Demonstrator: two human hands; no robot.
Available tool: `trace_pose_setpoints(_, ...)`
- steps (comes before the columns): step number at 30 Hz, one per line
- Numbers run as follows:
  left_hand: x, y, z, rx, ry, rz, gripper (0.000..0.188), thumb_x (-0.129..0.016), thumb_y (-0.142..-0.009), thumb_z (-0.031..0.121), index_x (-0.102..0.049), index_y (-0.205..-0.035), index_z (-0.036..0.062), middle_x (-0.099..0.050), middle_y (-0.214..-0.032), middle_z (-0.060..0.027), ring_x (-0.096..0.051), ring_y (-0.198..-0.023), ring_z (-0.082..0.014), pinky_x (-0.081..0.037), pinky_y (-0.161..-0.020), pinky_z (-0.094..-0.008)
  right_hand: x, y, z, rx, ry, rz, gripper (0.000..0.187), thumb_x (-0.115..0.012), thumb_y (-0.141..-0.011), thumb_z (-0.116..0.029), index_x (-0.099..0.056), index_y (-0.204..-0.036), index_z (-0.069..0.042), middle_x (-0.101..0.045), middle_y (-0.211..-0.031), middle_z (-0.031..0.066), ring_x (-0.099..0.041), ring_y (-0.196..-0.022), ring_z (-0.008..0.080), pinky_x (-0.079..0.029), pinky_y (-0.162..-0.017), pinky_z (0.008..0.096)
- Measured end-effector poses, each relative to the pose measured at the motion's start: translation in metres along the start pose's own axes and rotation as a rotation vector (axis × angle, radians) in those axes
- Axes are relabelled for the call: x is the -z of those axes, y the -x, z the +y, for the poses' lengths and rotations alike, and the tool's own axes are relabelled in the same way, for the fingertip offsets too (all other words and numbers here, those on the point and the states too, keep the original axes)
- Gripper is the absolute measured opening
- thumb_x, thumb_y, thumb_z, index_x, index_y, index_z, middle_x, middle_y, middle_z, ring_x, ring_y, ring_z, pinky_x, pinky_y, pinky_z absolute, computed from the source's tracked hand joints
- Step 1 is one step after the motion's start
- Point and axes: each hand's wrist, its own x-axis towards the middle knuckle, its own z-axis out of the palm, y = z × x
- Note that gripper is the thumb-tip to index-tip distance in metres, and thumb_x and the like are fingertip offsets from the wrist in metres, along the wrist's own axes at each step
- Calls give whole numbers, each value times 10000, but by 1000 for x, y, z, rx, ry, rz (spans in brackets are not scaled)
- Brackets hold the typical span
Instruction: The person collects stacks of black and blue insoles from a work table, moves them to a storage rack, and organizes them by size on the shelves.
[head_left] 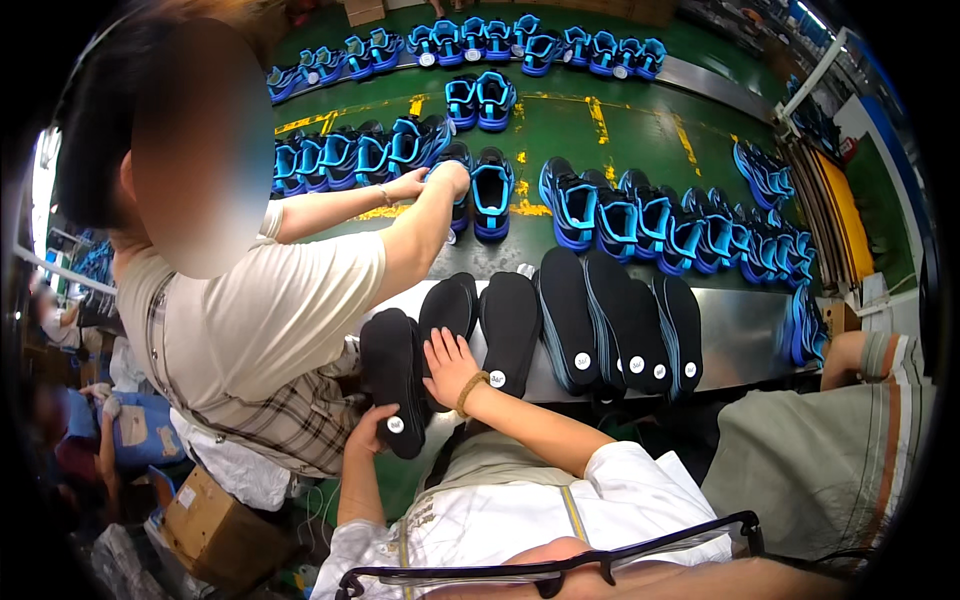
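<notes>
My left hand [372, 428] grips the heel end of a black insole [390, 360] with a round white sticker, held at the left end of the metal bench. My right hand [452, 370], a braided band at its wrist, lies with fingers stretched out flat on a neighbouring black insole [448, 303]. Just right of that hand lies another black insole [510, 320]. Farther right, stacks of black insoles [625, 325] with blue-grey edges overlap one another, most showing white stickers at the heel.
A co-worker [270, 290] at my left reaches over to a black-and-blue shoe [491, 195]. Rows of such shoes [640, 220] stand on the green surface beyond the metal bench [745, 345]. A cardboard box [225, 525] sits at lower left. Another person's clothed legs [810, 450] are at right.
</notes>
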Motion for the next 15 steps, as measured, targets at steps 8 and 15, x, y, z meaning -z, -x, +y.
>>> trace_pose_setpoints(8, 31, 14, -45, -106, 24, 146, 513, -614, -573, 86, -462, -1056, -2, -558, -904, -84, -546, -820, -190, -432, -750, -293, 1, -2, 0, 53, -28, 37, 636, -504, -718, -344, -321, -1200, 28, -238, -1282, 218, -193, -1200, 352, -146, -970, 444)
trace_pose_setpoints(15, 24, 11, 2, -110, -216, 25, 763, -615, -536, 123, -300, -1227, 50, -473, -1062, -100, -477, -928, -200, -392, -788, -304, 3, 7, 14, 88, -211, 72, 635, -550, -684, -325, -345, -1186, 6, -227, -1283, 217, -178, -1213, 325, -126, -972, 461)
